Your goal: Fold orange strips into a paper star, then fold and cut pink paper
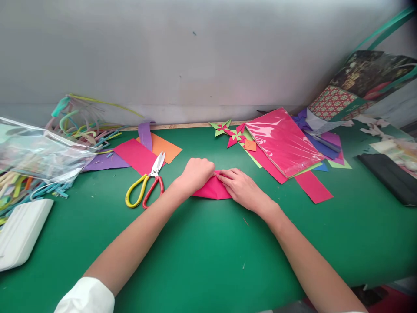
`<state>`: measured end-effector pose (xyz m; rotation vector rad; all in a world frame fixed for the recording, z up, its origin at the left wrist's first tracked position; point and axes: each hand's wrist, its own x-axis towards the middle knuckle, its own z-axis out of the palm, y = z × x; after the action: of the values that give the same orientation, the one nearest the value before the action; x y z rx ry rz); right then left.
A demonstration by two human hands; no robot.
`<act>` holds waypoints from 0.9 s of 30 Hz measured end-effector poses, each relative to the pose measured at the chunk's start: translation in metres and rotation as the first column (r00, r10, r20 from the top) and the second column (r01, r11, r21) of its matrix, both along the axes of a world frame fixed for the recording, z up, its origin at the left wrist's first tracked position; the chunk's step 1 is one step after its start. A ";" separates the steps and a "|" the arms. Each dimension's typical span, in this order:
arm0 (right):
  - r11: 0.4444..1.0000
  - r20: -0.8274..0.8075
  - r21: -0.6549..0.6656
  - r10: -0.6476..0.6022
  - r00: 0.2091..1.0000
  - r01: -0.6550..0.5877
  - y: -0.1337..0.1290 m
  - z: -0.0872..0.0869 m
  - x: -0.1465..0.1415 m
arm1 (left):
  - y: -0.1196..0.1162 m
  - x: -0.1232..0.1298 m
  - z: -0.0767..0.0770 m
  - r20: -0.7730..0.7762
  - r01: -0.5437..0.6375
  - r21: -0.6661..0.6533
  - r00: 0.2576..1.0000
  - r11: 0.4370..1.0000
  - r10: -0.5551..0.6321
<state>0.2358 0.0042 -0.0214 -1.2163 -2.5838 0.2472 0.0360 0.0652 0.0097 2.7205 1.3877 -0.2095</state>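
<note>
A piece of folded pink paper (213, 190) lies on the green tabletop between my two hands. My left hand (197, 173) is curled like a fist over the paper's left part, its fingertips hidden underneath. From the other side my right hand (240, 187) grips the upper right of the paper, fingers bent and close together near the fold. To the left of my left hand lie scissors (155, 169) with one yellow and one red handle, blades spread slightly. Beyond them rest a pink sheet (138, 155) and an orange sheet (163, 145).
Green and pink folded paper stars (223, 128) lie near the wall, beside a clear-wrapped pink paper pack (286, 141). Paper strips (81, 130), a plastic bag (48, 152) and a white device (24, 232) occupy the left. A black case (389, 176) and a patterned bag (355, 87) sit right.
</note>
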 end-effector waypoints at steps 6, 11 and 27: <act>1.000 0.003 -0.009 -0.005 1.000 0.005 0.002 -0.006 0.004 | -0.029 -0.003 -0.002 0.054 0.052 0.097 0.997 0.994 -0.057; 1.000 0.012 -0.027 -0.013 1.000 0.013 0.004 -0.008 0.005 | -0.065 -0.022 -0.009 0.181 0.162 0.067 0.968 0.985 -0.172; 0.996 0.032 -0.071 -0.044 0.999 0.046 0.005 0.001 0.002 | -0.132 -0.064 -0.034 0.221 0.199 -0.030 0.957 0.980 -0.188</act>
<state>0.2378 0.0091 -0.0209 -1.3117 -2.5900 0.3178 -0.0280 -0.0664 -0.0245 2.7367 1.0461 0.0395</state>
